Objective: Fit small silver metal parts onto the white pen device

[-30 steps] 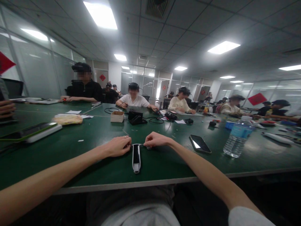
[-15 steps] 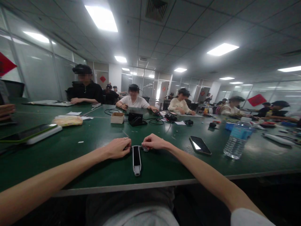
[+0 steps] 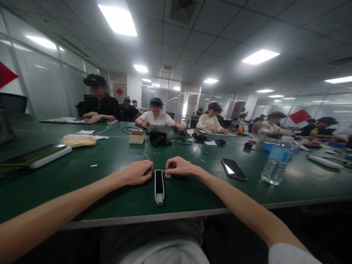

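Note:
A slim white device with a long black face, like a scanning pen [image 3: 159, 187], lies on the green table between my hands, its narrow end pointing towards me. Just left of its far end rests my left hand [image 3: 139, 172], fingers curled in; whatever they may hold is hidden. My right hand [image 3: 179, 167] is on the other side, fingertips bent down and pressed together close to the device. Under those fingertips a small pale, clear-looking piece [image 3: 167, 176] sits on the table, too small to name.
To the right are a phone [image 3: 234, 169] and a water bottle [image 3: 277, 161]. Farther off stand a small open box [image 3: 136, 137] and a black case [image 3: 158, 138] with cables. At left lie a green-edged tablet-like device [image 3: 35, 156] and a plastic packet [image 3: 78, 140]. Several people sit around the table.
The small clear piece under my right fingertips shows slightly lower and further left, and my right fingers have shifted a little. My left hand and the pen-like device stay nearly in place.

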Demonstrator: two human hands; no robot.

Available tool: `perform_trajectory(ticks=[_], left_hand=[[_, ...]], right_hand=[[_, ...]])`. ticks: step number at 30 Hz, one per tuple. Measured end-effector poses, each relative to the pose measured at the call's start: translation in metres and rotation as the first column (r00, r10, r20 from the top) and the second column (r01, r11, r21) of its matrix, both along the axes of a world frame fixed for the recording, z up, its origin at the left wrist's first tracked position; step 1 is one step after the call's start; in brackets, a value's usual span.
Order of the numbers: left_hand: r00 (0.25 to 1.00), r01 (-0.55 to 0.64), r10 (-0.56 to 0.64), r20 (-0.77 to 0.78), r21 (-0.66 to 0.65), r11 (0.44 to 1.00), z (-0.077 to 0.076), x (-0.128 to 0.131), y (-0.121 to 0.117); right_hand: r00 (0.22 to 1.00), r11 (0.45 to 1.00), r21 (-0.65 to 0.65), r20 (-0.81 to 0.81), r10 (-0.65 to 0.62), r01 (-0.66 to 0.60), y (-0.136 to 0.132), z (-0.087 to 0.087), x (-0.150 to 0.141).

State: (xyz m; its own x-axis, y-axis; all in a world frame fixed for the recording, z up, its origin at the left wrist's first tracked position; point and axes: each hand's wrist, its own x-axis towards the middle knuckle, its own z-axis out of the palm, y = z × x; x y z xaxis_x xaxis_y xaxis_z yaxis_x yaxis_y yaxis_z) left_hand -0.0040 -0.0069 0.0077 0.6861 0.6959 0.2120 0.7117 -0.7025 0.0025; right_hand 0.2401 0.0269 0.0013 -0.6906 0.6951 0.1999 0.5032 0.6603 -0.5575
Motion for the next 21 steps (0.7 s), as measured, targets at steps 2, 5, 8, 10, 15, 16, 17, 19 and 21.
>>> perform_trajectory(ticks=[2,5,8,10,15,16,17,19,21], left_hand=[[1.000,-0.004,0.004,-0.005,0.000,1.000,0.000,0.000,0.000],[1.000,-0.010,0.010,-0.015,0.002,1.000,0.001,0.001,-0.001],[1.000,-0.011,0.011,-0.009,0.003,1.000,0.000,0.000,0.001],[1.000,-0.019,0.019,0.000,0.001,1.000,-0.001,0.000,0.002],[0.999,-0.037,0.037,0.027,-0.008,0.999,-0.005,-0.003,0.008],[0.999,-0.040,0.040,0.028,-0.009,0.999,-0.005,-0.003,0.009],[0.999,-0.043,0.044,0.027,-0.011,0.999,-0.006,-0.003,0.010],[0.998,-0.048,0.049,0.028,-0.012,0.999,-0.006,-0.004,0.010],[0.998,-0.048,0.048,0.030,-0.011,0.999,-0.007,-0.004,0.011]], right_hand=[[1.000,1.000,0.024,0.020,0.001,-0.001,-0.001,0.001,0.000],[0.999,0.996,0.089,0.036,0.008,-0.011,-0.002,0.001,-0.001],[0.999,0.985,0.170,0.039,0.012,-0.019,-0.001,0.000,-0.002],[0.999,0.977,0.213,0.047,0.000,-0.010,0.001,-0.002,-0.002],[0.995,0.961,0.275,0.093,-0.031,0.004,0.005,-0.004,-0.002],[0.994,0.959,0.282,0.101,-0.033,0.003,0.006,-0.005,-0.002],[0.994,0.958,0.288,0.106,-0.034,0.002,0.006,-0.005,-0.002],[0.992,0.954,0.301,0.118,-0.031,-0.006,0.006,-0.004,-0.002],[0.987,0.946,0.322,0.159,-0.022,-0.031,0.007,-0.001,-0.001]])
